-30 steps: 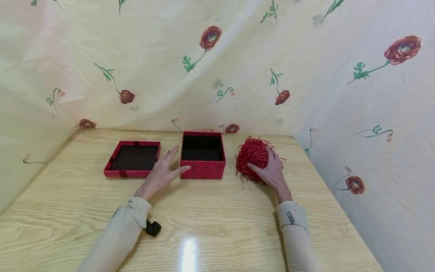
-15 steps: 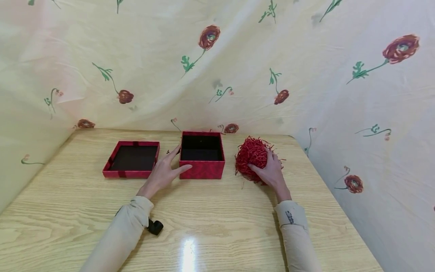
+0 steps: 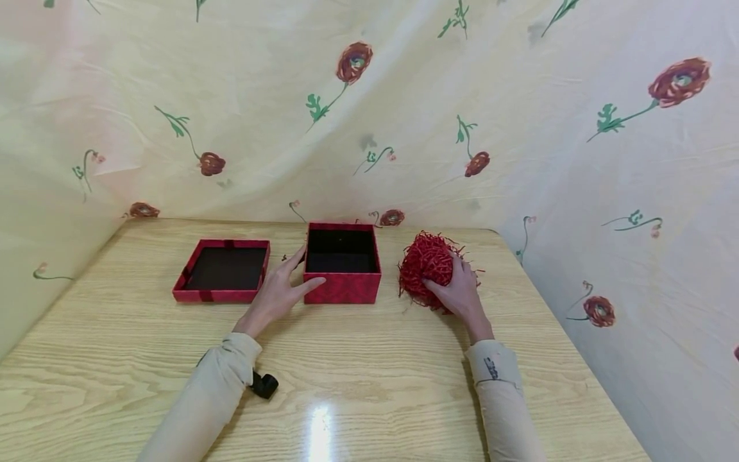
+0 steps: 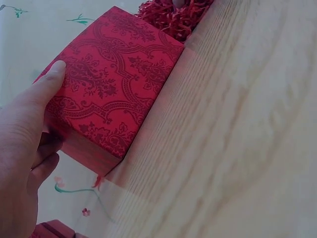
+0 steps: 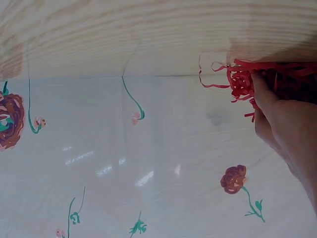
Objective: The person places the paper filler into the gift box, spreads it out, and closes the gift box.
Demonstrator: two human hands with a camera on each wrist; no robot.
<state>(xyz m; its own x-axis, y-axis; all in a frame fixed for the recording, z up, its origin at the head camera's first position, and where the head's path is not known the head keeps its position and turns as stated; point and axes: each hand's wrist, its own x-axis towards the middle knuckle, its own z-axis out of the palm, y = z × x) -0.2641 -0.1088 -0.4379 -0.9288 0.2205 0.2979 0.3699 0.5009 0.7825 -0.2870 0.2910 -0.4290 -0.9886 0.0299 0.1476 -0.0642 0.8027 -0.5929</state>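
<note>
Box, one: red, patterned, dark within; stood upright and uncovered on the table, between lid and shreds. Left hand grasped it at the near left corner, thumb on the front face, fingers at the left side.

Shreds, one heap: red, curled strips; lay on the table right of the box, apart from it. Right hand grasped the heap from its right, thumb in the near strips.

Lid, one: red rim, dark inside; lay hollow side up, left of the box.

Cloth: flowered, pale; hung behind the table.
</note>
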